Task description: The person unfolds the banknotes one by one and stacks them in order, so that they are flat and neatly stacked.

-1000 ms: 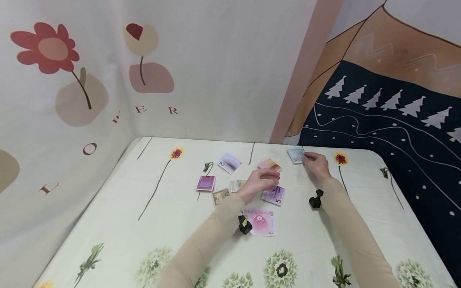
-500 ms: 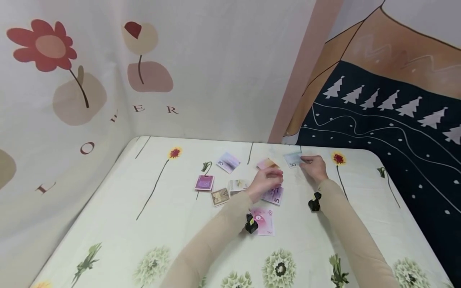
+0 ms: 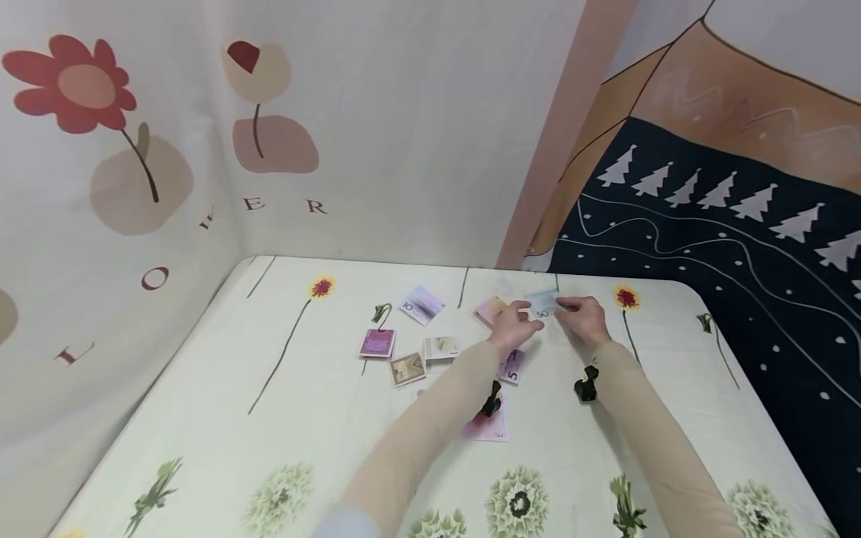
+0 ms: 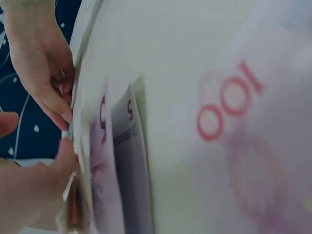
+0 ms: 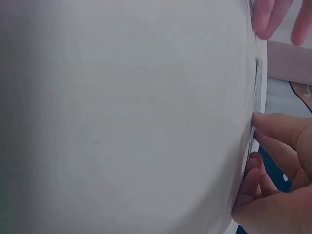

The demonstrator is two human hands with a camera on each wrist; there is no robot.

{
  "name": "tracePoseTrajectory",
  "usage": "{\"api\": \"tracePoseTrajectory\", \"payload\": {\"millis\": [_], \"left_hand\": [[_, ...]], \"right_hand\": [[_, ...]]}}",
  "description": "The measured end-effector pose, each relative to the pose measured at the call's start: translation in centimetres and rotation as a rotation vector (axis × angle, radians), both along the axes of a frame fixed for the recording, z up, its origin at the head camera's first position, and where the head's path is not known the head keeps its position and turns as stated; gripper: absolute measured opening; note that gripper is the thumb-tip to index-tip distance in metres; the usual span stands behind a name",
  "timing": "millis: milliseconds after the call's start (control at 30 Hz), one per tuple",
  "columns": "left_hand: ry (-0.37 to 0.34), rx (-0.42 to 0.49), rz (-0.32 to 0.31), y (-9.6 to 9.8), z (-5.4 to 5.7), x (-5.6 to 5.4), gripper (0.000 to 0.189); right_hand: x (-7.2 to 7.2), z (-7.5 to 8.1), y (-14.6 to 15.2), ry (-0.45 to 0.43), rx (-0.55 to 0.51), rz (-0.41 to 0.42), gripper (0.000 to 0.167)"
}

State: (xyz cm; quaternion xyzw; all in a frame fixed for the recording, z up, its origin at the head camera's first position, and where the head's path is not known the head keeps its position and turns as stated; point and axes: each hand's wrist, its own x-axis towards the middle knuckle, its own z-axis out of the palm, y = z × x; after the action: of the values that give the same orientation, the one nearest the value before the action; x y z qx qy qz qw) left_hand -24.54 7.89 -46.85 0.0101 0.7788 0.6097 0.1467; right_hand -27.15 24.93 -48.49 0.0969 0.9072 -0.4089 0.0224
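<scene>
"What filled most of the right wrist view?"

"A pale tabletop [image 5: 136, 112], shadowed at the far left, its rim curving down the right side."

"And the right hand [image 5: 287, 156]?"

"Lower right, as I saw it: fingertips pinched a thin bluish-grey sheet [image 5: 258, 92], shown almost edge-on, while the lower fingers lay curled near the tabletop."

"The left hand [image 5: 273, 17]?"

"Top right corner, only its fingers visible, spread, apart from the right hand."

"Background?"

"A pinkish band [image 5: 290, 61], a brown patch [image 5: 303, 90] with a dark line, and dark blue cloth [image 5: 275, 168] behind the right hand."
</scene>
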Motion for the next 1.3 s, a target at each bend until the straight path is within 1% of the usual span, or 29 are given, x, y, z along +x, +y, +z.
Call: {"api": "tracePoseTrajectory", "payload": {"millis": [67, 133, 267, 400, 533, 633, 733, 833, 933, 1100, 1167, 1300], "left_hand": [[-0.031, 0.051, 0.01, 0.2, -0.2, -0.2, 0.055], [-0.059, 0.12, 0.009, 0.3, -0.4, -0.4, 0.057], [-0.088, 0.214, -0.009, 0.4, -0.5, -0.6, 0.06], [-0.128, 0.319, -0.028, 0.6, -0.6, -0.8, 0.06], [-0.165, 0.431, -0.021, 0.6, -0.8, -1.0, 0.059], [-0.187, 0.511, 0.002, 0.7, -1.0, -1.1, 0.06], [-0.225, 0.614, 0.035, 0.7, -1.1, -1.1, 0.063], [-0.257, 0.676, 0.068, 0.7, -1.1, -1.0, 0.064], [-0.248, 0.673, 0.083, 0.8, -1.2, -0.9, 0.065], [-0.2, 0.571, 0.073, 0.8, -1.1, -0.5, 0.07], [-0.197, 0.54, 0.069, 0.8, -1.1, -0.4, 0.07], [-0.206, 0.495, 0.07, 0.9, -1.3, -0.4, 0.064]], "right_hand": [[0.1, 0.0, 0.0, 0.001, -0.001, 0.006, 0.038], [0.2, 0.0, 0.0, 0.006, 0.0, 0.013, 0.038], [0.2, 0.1, 0.1, 0.005, 0.001, 0.024, 0.038], [0.4, 0.3, 0.1, -0.014, -0.019, 0.014, 0.038], [0.6, 0.4, 0.1, -0.027, -0.028, 0.008, 0.038], [0.6, 0.3, 0.2, -0.031, -0.027, 0.016, 0.038], [0.6, 0.2, 0.3, -0.023, -0.02, 0.036, 0.039], [0.6, 0.1, 0.3, -0.019, -0.021, 0.051, 0.04], [0.9, 0.0, 0.2, 0.0, -0.022, 0.069, 0.041], [1.6, -0.1, 0.1, 0.033, -0.026, 0.096, 0.042], [1.8, 0.0, 0.0, 0.029, -0.032, 0.099, 0.041], [2.1, 0.1, 0.0, 0.008, -0.052, 0.119, 0.041]]}}
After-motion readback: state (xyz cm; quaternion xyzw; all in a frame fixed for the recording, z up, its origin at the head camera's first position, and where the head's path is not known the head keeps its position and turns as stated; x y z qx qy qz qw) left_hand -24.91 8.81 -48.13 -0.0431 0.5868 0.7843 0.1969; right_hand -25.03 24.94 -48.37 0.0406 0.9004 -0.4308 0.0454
